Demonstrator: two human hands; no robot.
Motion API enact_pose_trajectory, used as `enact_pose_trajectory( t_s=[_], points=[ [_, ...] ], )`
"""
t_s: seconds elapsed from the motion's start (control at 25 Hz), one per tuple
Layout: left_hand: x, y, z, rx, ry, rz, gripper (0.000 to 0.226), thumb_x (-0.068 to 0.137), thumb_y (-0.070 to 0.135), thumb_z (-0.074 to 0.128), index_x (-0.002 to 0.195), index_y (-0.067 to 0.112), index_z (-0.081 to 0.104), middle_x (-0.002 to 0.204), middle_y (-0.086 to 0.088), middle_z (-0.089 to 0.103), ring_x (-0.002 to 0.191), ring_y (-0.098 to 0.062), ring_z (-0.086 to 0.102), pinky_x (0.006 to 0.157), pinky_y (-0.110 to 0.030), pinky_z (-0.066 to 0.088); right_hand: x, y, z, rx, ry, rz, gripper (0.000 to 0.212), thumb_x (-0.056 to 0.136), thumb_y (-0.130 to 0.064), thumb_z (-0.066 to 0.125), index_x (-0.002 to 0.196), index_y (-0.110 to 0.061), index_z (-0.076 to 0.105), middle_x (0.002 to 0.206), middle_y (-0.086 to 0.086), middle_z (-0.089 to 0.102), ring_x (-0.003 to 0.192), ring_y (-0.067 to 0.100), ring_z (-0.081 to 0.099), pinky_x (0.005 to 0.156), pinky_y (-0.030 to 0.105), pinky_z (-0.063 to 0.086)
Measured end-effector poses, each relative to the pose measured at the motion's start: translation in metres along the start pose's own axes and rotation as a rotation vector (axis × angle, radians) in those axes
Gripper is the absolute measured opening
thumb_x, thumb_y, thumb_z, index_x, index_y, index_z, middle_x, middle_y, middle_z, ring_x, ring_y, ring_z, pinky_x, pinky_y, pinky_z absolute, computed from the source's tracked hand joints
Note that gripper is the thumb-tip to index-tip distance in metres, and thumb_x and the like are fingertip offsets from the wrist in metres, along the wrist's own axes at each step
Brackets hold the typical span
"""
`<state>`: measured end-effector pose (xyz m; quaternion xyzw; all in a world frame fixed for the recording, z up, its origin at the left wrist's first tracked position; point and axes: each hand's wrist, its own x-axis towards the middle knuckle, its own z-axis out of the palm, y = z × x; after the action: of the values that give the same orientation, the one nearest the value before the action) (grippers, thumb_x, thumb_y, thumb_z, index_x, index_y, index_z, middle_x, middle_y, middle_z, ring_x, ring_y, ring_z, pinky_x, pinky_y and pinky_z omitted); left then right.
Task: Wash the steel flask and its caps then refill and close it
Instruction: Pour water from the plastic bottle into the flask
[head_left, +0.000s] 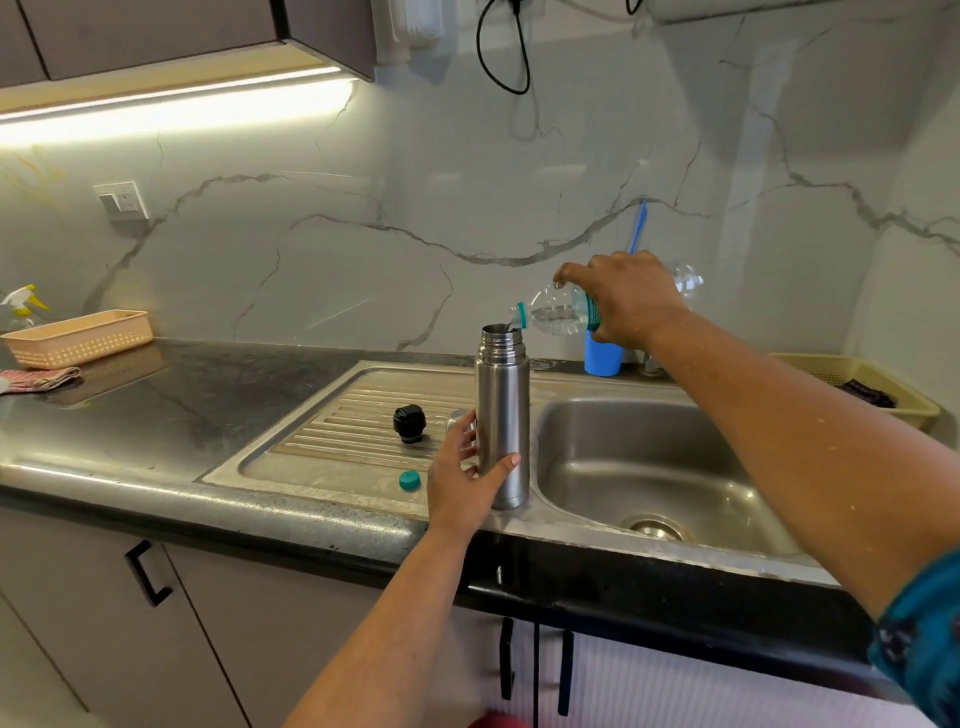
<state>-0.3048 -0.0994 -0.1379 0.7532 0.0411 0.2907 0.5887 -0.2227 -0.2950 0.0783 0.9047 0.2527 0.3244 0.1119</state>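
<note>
Steel flask (503, 431) stands upright on sink edge betw. drainboard & basin. Left hand (464, 475) wraps its lower body, steadying vs tipping. Right hand (621, 301) grips tilted plastic water bottle (558, 312), neck at flask mouth, to refill. Black inner cap (409, 423) parked on drainboard (332, 415).

On your left, on the dark counter (171, 395), you see a peach basket (78, 338). A spray bottle (21, 301) stands behind it and a checked cloth (39, 378) lies just in front of it. A wall socket (122, 200) sits on the marble backsplash (415, 182), and a light strip (171, 106) shines under the cabinet (182, 31). A black cable (504, 52) hangs from above. Behind the sink (649, 467) you see a blue holder (602, 356) with a blue brush handle (638, 226). On the far right is a yellow basket (878, 384) with something dark inside.
</note>
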Motion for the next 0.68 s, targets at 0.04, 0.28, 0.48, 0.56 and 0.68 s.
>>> enact_pose_trajectory(
  t_s=[0.04,0.28,0.48,0.56,0.68],
  points=[
    [0.0003,-0.0004,0.0000,-0.005,0.002,-0.001,0.078,0.073,0.028,0.088,0.136,0.045,0.046,0.120,0.014,0.060,0.108,-0.002,0.059,0.085,-0.023,0.052,0.0001,0.0001,0.0000,-0.003,0.001,-0.003,0.076,0.071,-0.030,0.081,0.133,-0.035,0.038,0.107,0.002,0.060,0.098,0.023,0.057,0.091,0.041,0.044],
    [0.0004,-0.0011,0.0001,-0.001,0.004,0.012,0.077,0.073,0.028,0.088,0.135,0.045,0.046,0.121,0.012,0.061,0.109,-0.003,0.060,0.085,-0.022,0.053,0.0003,-0.0005,-0.0009,-0.024,0.013,-0.013,0.076,0.072,-0.032,0.081,0.135,-0.036,0.038,0.110,0.003,0.061,0.101,0.023,0.057,0.091,0.041,0.044],
    [0.0008,-0.0015,0.0004,-0.004,0.003,0.008,0.077,0.073,0.028,0.088,0.135,0.044,0.046,0.120,0.013,0.061,0.108,-0.002,0.060,0.086,-0.023,0.053,0.0007,-0.0001,-0.0019,-0.031,0.011,-0.015,0.077,0.073,-0.032,0.081,0.136,-0.036,0.037,0.113,0.004,0.060,0.104,0.024,0.057,0.094,0.042,0.043],
    [0.0006,-0.0019,0.0004,0.000,0.006,0.013,0.076,0.073,0.027,0.088,0.134,0.045,0.046,0.119,0.013,0.061,0.108,-0.002,0.060,0.085,-0.023,0.053,0.0007,-0.0002,-0.0024,-0.036,0.012,-0.017,0.076,0.073,-0.032,0.080,0.136,-0.035,0.037,0.113,0.004,0.060,0.104,0.024,0.057,0.094,0.042,0.043],
    [0.0008,-0.0021,0.0004,0.000,0.009,0.002,0.078,0.072,0.028,0.088,0.135,0.045,0.045,0.120,0.012,0.061,0.106,-0.001,0.060,0.085,-0.022,0.053,0.0002,-0.0011,-0.0025,-0.035,0.012,-0.015,0.076,0.073,-0.032,0.080,0.136,-0.035,0.037,0.113,0.004,0.060,0.103,0.024,0.058,0.094,0.042,0.044]
  ],
)
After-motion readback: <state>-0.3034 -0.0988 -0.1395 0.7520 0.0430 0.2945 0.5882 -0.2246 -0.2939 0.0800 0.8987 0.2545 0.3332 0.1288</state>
